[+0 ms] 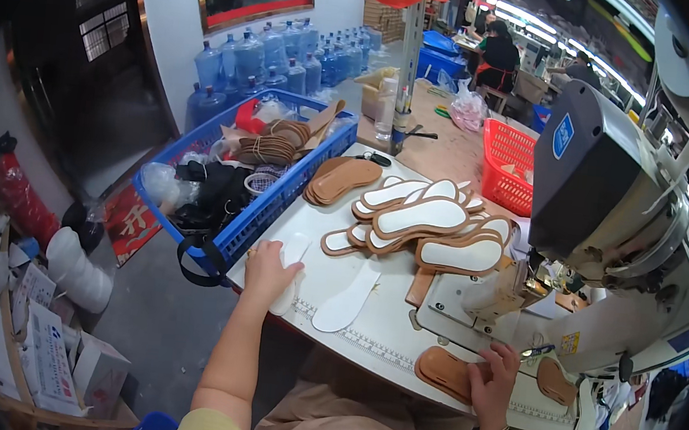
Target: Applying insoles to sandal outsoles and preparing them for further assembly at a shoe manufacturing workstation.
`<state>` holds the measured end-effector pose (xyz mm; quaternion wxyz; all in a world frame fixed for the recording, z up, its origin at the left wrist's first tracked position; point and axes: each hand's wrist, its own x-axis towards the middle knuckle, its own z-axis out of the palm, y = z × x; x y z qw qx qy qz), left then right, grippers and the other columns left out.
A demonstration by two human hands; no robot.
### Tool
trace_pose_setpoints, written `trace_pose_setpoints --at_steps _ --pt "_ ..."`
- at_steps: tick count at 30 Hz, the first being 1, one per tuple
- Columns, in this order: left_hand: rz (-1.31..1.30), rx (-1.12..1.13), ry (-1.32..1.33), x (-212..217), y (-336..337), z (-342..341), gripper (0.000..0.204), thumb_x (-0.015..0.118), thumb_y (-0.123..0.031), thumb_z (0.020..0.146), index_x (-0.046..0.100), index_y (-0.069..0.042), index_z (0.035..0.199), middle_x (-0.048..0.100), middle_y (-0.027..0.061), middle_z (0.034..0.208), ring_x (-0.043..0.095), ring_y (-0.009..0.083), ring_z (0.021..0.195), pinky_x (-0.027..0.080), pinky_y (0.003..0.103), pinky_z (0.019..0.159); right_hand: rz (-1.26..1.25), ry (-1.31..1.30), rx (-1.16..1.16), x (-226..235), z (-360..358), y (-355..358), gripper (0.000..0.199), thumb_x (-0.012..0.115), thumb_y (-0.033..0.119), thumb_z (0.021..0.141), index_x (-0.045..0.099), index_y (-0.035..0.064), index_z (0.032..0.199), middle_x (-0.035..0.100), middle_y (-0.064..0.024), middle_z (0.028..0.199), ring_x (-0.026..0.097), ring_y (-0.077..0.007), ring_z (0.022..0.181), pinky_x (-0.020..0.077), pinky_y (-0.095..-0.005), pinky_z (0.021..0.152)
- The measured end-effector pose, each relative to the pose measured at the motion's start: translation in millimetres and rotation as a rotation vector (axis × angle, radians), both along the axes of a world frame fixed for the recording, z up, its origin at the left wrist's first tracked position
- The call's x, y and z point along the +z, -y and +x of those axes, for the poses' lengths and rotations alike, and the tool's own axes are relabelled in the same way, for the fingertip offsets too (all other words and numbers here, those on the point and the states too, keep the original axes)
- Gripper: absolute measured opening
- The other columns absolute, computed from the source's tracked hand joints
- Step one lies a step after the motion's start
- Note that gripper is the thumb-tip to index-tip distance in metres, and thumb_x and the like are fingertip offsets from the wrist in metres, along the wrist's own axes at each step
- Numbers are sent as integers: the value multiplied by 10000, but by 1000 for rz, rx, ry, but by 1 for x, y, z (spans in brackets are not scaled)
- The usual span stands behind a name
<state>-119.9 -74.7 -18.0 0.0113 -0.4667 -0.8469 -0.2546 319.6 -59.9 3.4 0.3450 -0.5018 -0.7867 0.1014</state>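
At the table's left edge, my left hand [267, 276] has its fingers and thumb curled over white insole pieces [283, 300]. Another white insole piece [346, 302] lies flat beside them. My right hand [496, 380] grips the right end of a brown insole [444, 370] at the front edge, by the sewing machine [596, 189]; its fingertips are partly hidden. Beyond my hands is a loose heap of brown insoles with white pieces on top [421, 216]. Behind the heap to the left sits a stack of plain brown insoles [341, 181].
A blue crate [230, 241] of bundled brown pieces and bags stands along the table's left side. At the back are a red basket [509, 160] and a post [408, 72]. Another brown piece [556, 381] lies right of my right hand. Blue water bottles [248, 56] line the wall.
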Motion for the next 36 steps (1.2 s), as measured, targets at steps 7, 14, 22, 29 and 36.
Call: trace_pose_setpoints --at_steps 7,14,22,29,36 --pt "116 -70 177 -11 -24 -9 449 780 -224 701 661 -26 1086 602 156 1046 580 358 990 484 421 837 23 -94 22 5 -15 3 248 735 64 689 657 76 924 596 -97 1086 485 -358 1148 410 -446 962" --pt "262 -67 -204 -33 -25 -6 328 646 -130 835 637 -41 1151 638 122 1065 602 313 975 465 394 866 5 -79 72 3 -21 6 228 736 66 690 665 72 906 603 -97 1079 500 -348 1130 422 -437 942" --pt "505 -200 -217 9 -10 11 116 698 -109 794 714 -49 892 670 86 898 621 280 898 468 392 818 2 -197 155 18 -26 17 191 735 72 726 671 57 906 626 -103 1033 552 -320 1068 459 -400 898" --pt "635 -845 387 114 39 156 293 679 116 685 722 -56 918 651 75 761 597 132 605 480 245 548 -263 -776 407 86 -88 25 205 726 87 815 638 17 986 623 -83 1052 604 -205 946 479 -319 842" --pt "127 -965 1627 69 41 195 151 635 -22 870 644 36 1009 646 101 948 621 156 863 525 262 707 -891 -1051 578 69 -45 17 80 689 -9 830 624 17 870 623 -30 886 575 -83 799 455 -208 693"
